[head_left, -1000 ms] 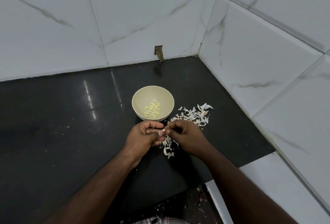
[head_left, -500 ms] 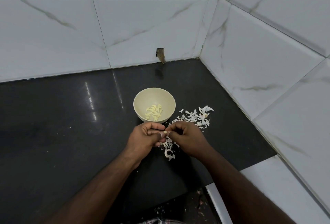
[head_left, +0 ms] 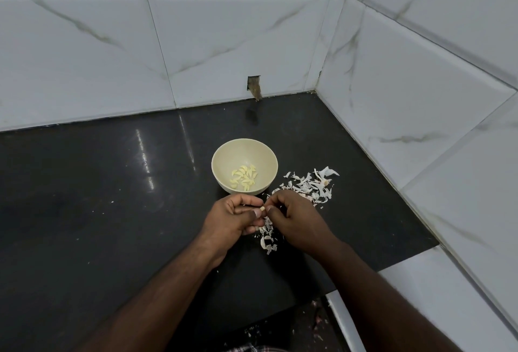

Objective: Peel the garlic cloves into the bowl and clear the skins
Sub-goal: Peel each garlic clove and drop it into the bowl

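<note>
Left hand (head_left: 234,218): in the centre of the frame, just below the bowl; its fingers are curled and the thumb and fingertips pinch the garlic clove.
Right hand (head_left: 294,221): just right of the left hand, fingers curled; its fingertips pinch the same clove from the other side.
Garlic clove (head_left: 262,209): small and pale, between the fingertips of both hands, above the table.
Bowl (head_left: 224,163): cream colour, round, stands on the table in the centre of the frame, just above the hands.
Peeled cloves (head_left: 244,177): a small heap of yellowish cloves at the bottom of the bowl.
Skins, right pile (head_left: 311,186): white flakes on the table, right of the bowl and above the right hand.
Skins, lower pile (head_left: 267,235): more flakes on the table, under and between the two hands.
Table (head_left: 98,197): dark and glossy, it fills the middle and left of the frame.
Wall tiles (head_left: 224,37): white with grey veins, across the top and the right side of the frame.
</note>
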`<action>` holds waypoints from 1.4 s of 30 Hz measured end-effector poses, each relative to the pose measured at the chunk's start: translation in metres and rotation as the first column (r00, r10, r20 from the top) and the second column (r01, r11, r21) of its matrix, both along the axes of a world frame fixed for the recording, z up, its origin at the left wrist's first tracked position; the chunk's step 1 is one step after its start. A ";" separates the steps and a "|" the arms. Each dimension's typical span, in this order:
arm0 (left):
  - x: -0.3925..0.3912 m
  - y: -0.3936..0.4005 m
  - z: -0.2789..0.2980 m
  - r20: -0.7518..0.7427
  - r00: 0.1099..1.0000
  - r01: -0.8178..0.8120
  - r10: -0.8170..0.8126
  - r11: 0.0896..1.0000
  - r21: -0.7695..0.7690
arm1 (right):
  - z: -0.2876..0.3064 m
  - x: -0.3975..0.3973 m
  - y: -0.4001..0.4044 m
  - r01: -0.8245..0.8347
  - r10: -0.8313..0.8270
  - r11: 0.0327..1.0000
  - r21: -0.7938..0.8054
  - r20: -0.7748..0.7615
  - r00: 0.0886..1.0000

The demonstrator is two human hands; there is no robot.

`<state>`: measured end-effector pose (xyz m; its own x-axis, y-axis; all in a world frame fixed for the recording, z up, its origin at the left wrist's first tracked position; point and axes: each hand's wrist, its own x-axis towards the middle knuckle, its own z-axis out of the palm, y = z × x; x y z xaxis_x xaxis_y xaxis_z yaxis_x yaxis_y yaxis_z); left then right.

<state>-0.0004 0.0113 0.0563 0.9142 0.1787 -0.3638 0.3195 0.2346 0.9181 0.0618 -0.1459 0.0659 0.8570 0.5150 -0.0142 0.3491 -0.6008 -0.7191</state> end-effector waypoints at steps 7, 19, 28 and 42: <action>0.001 0.000 -0.003 -0.021 0.999 0.042 -0.042 0.999 -0.014 | -0.002 0.001 0.002 0.025 -0.025 1.000 0.008 0.012 1.000; 0.003 0.004 -0.001 -0.066 0.998 0.003 -0.011 0.993 -0.117 | -0.003 0.007 -0.009 0.144 -0.144 0.990 0.000 0.034 0.989; 0.003 0.003 0.001 -0.096 0.994 0.036 -0.045 0.995 -0.090 | -0.002 0.007 -0.006 0.103 -0.101 0.994 -0.039 0.051 0.994; -0.001 0.002 0.006 -0.066 0.997 0.040 -0.043 0.998 -0.039 | -0.006 -0.002 0.000 -0.003 0.003 1.000 -0.003 0.182 0.983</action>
